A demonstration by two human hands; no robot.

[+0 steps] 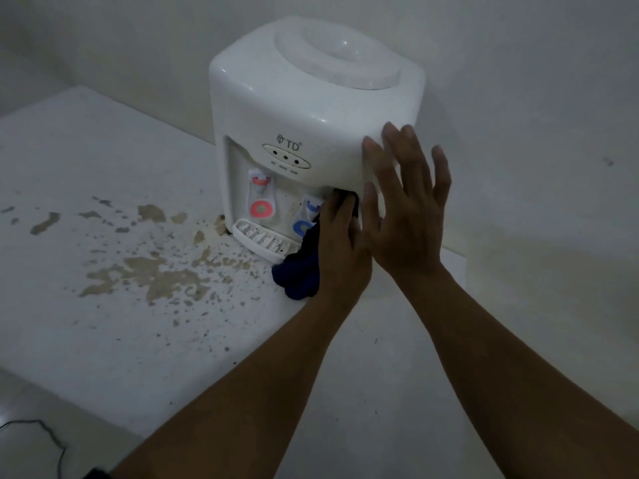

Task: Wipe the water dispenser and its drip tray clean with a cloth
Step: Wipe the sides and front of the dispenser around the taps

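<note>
White water dispenser (311,108) upright at the back of a white table (103,305), near the wall, taps facing the camera. Drip tray (259,240) clipped at the foot of the tap recess, slotted, pale, apparently not yet wiped. Red tap (261,195) on one side of the recess, blue tap (306,217) on the other, partly hidden by the cloth.

Left hand (340,243) pushed into the recess beside the blue tap, fingers (337,209) curled round a dark blue cloth (299,271); gripping it high, with the loose tail hanging down past the tray's near corner onto the table. Probably working the inner wall and underside of the front panel, where splashes collect.

Right hand (406,202) flat against the dispenser's front corner, fingers straight and spread, holding nothing. Likely a brace: a light empty unit would slide backwards under the rubbing pressure, so the palm keeps it in place.

Brown stains (155,271) and specks scattered across the table in front of the dispenser, thickest near the tray. A thin dark cable (34,430) lying at the lower left, off the table edge.

Judged stage: body wiping under way, recess in hand, tray to follow. Risk worth noting: the trailing cloth could catch the tray and pull it loose.
</note>
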